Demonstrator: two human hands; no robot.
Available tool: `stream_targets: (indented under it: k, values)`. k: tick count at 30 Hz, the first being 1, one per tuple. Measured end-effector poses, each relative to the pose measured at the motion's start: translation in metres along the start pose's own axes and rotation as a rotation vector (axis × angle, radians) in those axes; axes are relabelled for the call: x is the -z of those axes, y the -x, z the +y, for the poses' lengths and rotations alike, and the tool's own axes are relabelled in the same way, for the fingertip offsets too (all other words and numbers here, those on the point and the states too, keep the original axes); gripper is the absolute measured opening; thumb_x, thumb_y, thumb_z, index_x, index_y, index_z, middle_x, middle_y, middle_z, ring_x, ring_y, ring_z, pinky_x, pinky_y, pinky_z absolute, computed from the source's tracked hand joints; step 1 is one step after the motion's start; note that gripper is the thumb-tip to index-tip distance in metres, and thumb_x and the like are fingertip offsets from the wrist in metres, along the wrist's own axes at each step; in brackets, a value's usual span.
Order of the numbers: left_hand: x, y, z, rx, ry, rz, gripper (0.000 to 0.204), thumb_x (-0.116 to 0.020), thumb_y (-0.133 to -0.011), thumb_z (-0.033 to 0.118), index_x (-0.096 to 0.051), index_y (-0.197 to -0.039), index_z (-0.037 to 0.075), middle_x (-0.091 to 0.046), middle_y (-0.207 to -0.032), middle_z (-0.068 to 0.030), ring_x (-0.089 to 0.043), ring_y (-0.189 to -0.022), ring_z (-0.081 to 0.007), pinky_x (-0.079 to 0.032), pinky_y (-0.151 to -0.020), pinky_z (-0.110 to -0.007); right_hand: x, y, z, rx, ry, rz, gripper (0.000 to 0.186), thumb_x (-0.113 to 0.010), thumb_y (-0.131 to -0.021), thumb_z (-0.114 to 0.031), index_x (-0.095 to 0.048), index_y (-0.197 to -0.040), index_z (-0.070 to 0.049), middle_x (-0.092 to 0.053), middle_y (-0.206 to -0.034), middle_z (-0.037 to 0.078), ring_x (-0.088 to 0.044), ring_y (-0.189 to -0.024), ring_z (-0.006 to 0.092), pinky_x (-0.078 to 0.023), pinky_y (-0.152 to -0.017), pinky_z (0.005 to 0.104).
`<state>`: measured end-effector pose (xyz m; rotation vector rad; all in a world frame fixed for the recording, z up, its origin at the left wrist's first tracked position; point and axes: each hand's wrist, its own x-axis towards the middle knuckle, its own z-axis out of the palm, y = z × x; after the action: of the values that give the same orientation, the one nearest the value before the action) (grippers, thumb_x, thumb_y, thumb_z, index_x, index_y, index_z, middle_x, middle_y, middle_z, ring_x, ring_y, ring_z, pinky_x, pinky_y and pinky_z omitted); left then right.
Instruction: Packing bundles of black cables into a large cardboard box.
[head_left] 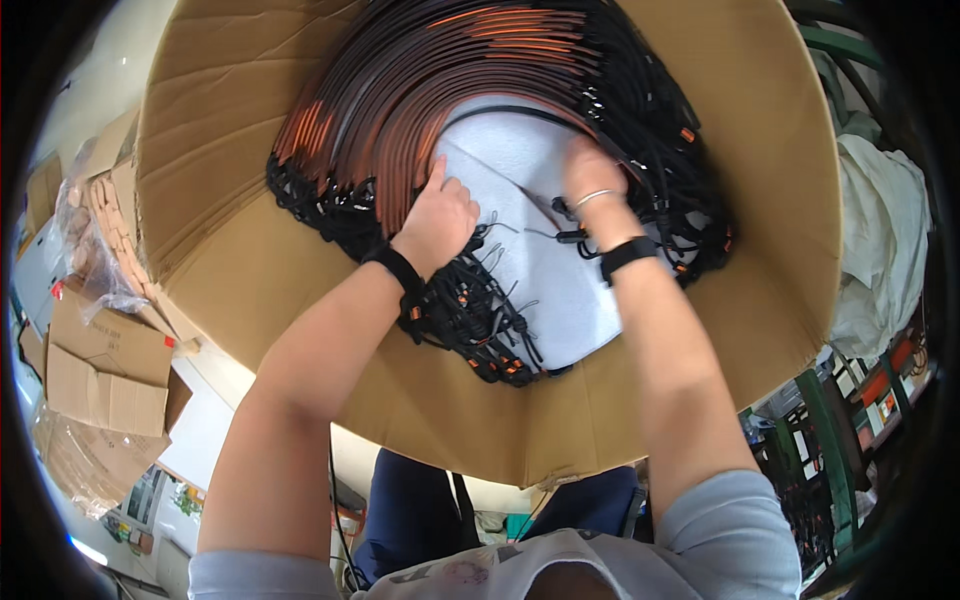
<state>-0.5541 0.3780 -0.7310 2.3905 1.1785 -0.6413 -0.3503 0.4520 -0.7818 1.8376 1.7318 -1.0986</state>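
A big bundle of curved dark strips (400, 110) with orange-red edges arches through a deep cardboard box (220, 215). Black cords and small fittings (480, 320) hang tangled at the strips' ends, some with orange bits. Beside the bundle's inner left edge is my left hand (437, 222), its index finger stretched out toward the strips and the other fingers curled; I see nothing held in it. My right hand (596, 185) is smeared by motion near the inner right side of the bundle, so its grip is unclear. A thin dark strip (490, 170) slants across the pale sheet (570, 320) between my hands.
The box's walls rise all round my forearms, its near wall (440, 410) against my front. Flattened cardboard (110, 360) and clear plastic film lie at the left. White sacking (880, 230) and a dark green rack (830, 460) stand at the right.
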Motion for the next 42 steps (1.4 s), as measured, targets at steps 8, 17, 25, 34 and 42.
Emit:
stream_targets:
  k: [8, 17, 25, 34, 42]
  values:
    - [-0.001, 0.067, -0.008, 1.043, 0.694, 0.363, 0.041, -0.069, -0.071, 0.022, -0.051, -0.099, -0.001, -0.055, -0.094, -0.0177, -0.055, -0.086, -0.0342, -0.044, -0.077, -0.041, 0.007, 0.014, -0.011, 0.057, -0.036, -0.015, 0.039, -0.042, -0.088, -0.032, -0.053, -0.114, -0.005, -0.056, -0.111, 0.021, -0.054, -0.102, 0.0334, -0.042, -0.089, 0.0416]
    - [0.02, 0.056, 0.041, 1.234, 0.899, -0.178, 0.047, -0.057, -0.079, 0.026, -0.04, -0.11, -0.006, -0.059, -0.095, -0.0284, -0.059, -0.09, -0.0398, -0.047, -0.078, -0.044, -0.103, 0.1, -0.079, 0.184, -0.839, -0.25, 0.07, -0.052, -0.083, -0.047, -0.038, -0.124, 0.007, -0.051, -0.115, 0.028, -0.049, -0.109, 0.039, -0.036, -0.094, 0.0378]
    - [-0.005, 0.016, 0.064, 1.203, 1.259, -0.165, 0.047, -0.051, -0.081, 0.022, -0.04, -0.117, -0.006, -0.054, -0.106, -0.0299, -0.051, -0.103, -0.0416, -0.043, -0.087, -0.041, -0.081, 0.058, -0.063, 0.161, -0.271, -0.216, 0.074, -0.061, -0.073, -0.05, -0.041, -0.121, 0.002, -0.054, -0.107, 0.026, -0.052, -0.102, 0.037, -0.042, -0.088, 0.0395]
    - [-0.038, 0.04, -0.015, 0.554, 0.39, 0.407, 0.024, -0.048, -0.076, 0.007, -0.046, -0.1, 0.002, -0.056, -0.091, -0.0158, -0.053, -0.089, -0.0304, -0.041, -0.081, -0.038, -0.082, 0.07, -0.07, 0.265, -0.392, -0.093, 0.05, -0.06, -0.076, -0.039, -0.052, -0.106, 0.0, -0.059, -0.096, 0.022, -0.052, -0.096, 0.0375, -0.043, -0.084, 0.0417]
    - [0.001, 0.085, -0.048, 0.395, 0.377, -0.607, 0.058, -0.053, -0.076, 0.014, -0.032, -0.127, -0.004, -0.063, -0.088, -0.0169, -0.059, -0.092, -0.0287, -0.026, -0.102, -0.039, -0.114, 0.087, -0.13, 0.246, -0.493, -0.206, 0.056, -0.056, -0.08, -0.042, -0.047, -0.112, 0.003, -0.056, -0.104, 0.025, -0.052, -0.101, 0.038, -0.041, -0.087, 0.0417]
